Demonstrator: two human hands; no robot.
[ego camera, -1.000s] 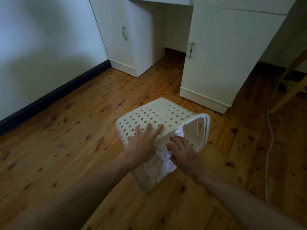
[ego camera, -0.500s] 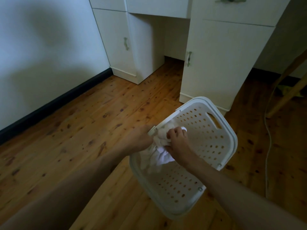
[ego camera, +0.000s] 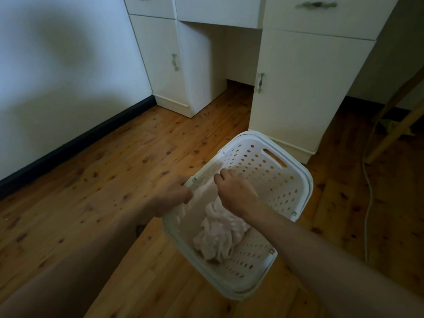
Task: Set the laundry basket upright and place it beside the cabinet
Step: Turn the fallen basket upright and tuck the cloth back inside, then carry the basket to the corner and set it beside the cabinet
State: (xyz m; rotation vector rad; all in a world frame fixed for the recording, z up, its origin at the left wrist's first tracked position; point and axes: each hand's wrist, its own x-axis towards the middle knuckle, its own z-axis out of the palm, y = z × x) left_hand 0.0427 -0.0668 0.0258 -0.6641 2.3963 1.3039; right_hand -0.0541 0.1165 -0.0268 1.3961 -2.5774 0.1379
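Laundry basket (ego camera: 286, 180) upright, mouth facing up, on wooden floor (ego camera: 114, 168) just in front of right-hand white cabinet (ego camera: 305, 92), near its base. Crumpled white cloth (ego camera: 220, 237) lies inside basket, toward near end. Left hand (ego camera: 171, 198) closed around basket rim on side facing left wall, fingers curled over edge. Right hand (ego camera: 236, 191) reaches inside basket above cloth, fingers bent against inner wall; whether it grips anything cannot be told. Cable (ego camera: 368, 180) trails on floor right of basket.
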